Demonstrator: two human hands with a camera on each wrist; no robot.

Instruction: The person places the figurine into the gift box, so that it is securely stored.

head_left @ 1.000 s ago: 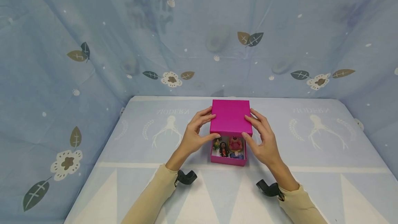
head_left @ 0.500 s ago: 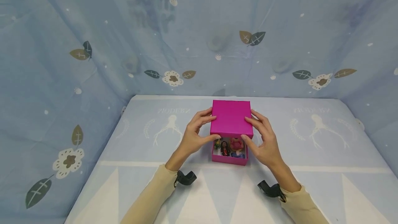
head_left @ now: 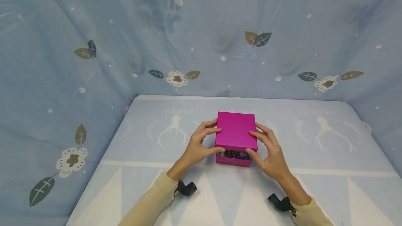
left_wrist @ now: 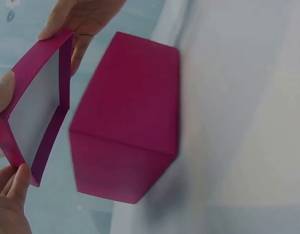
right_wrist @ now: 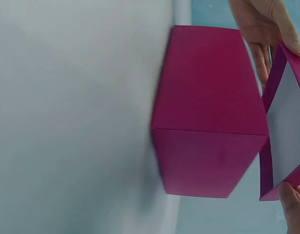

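Observation:
A square magenta lid [head_left: 236,130] is held over a magenta box [head_left: 233,161] on the table. My left hand [head_left: 198,145] grips the lid's left side, thumb at its front corner. On the opposite side my right hand [head_left: 270,154] grips it the same way. Through the gap at the front, small colourful toy figures [head_left: 235,154] show inside the box, mostly hidden by the lid. In the left wrist view the lid [left_wrist: 38,92] hangs apart from the box [left_wrist: 128,107], its white inside visible. The right wrist view also has the lid [right_wrist: 286,122] raised off the box [right_wrist: 208,97].
The table [head_left: 141,191] wears a pale blue and white patterned cover. Behind and to the left hangs a blue curtain [head_left: 201,27] with leaves and flowers. Black wrist mounts [head_left: 186,188] sit on both wrists.
Both hands have brought the lid down and toward me over the box. It now covers most of the opening, and less of the figures shows.

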